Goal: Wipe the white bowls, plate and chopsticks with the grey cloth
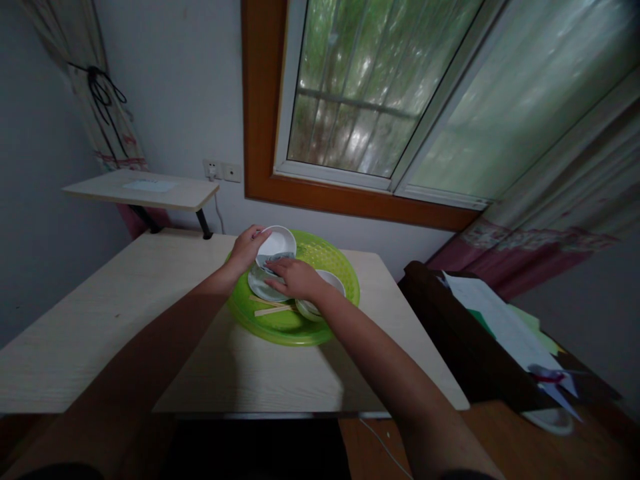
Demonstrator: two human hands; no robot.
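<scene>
My left hand [245, 247] grips the rim of a white bowl [279, 239], which is tilted so that its inside faces me. Against the lower part of the bowl my right hand [293, 279] presses a grey patterned cloth [274, 260], its fingers bent over it. Below them a white plate [263, 287] lies in a round green plastic tray [347, 273]. A second white bowl [334, 281] sits in the tray, partly hidden by my right hand and wrist. Light wooden chopsticks [273, 309] lie near the tray's front.
The tray stands on a pale wooden table [200, 373]. A small raised shelf [100, 183] with a paper on it is at the back left. Behind is a window [370, 100]. On the right a dark brown piece of furniture [440, 320] carries papers [495, 320].
</scene>
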